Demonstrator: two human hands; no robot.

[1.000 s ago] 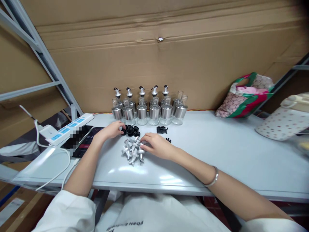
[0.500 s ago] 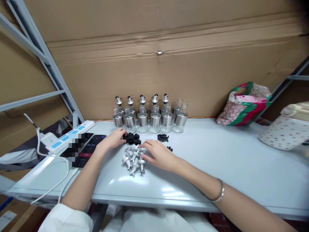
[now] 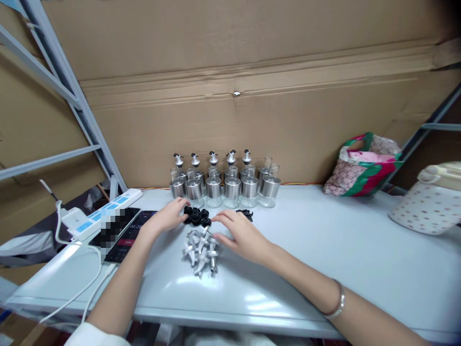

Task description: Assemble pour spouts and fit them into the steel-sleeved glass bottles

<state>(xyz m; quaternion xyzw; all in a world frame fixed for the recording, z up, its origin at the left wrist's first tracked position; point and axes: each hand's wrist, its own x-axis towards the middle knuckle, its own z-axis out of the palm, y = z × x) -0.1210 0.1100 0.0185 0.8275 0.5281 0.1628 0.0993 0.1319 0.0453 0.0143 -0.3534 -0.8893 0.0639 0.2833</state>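
My left grip (image 3: 174, 215), the nearer, rests at the left edge of a cluster of round black plastic stoppers (image 3: 196, 217), its hold unclear; nothing intervenes. My right grip (image 3: 242, 235), parted and bare, hovers right of the cluster. Silver-coloured angled spouts (image 3: 201, 253), long axes askew, lie before it; steel-banded glass bottles (image 3: 231, 189) stand behind.

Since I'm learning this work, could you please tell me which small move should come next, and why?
Perhaps the left hand should pinch one of the black parts: its fingers are right at their edge, while the right hand is beside the silver spouts.
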